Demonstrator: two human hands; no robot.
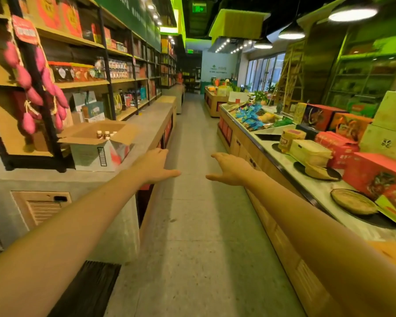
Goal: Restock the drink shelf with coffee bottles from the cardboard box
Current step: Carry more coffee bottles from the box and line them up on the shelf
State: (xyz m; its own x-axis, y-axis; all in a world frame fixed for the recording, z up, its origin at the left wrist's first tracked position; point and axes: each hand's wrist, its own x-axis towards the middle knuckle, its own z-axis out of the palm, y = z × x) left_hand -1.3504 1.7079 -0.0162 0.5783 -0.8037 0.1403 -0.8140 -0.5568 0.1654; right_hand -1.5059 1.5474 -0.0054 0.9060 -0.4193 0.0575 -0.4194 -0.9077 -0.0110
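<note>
Matt cardboard box (96,143); rough grey concrete ledge (114,179); wooden shelves (82,83).

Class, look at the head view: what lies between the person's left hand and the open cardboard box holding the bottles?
Nothing stands between them. In the head view, only bare grey counter separates the left hand from the box and its bottles.

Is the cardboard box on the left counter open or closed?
Open. The cardboard box has its flaps spread outward, and bottle caps show inside.
</note>
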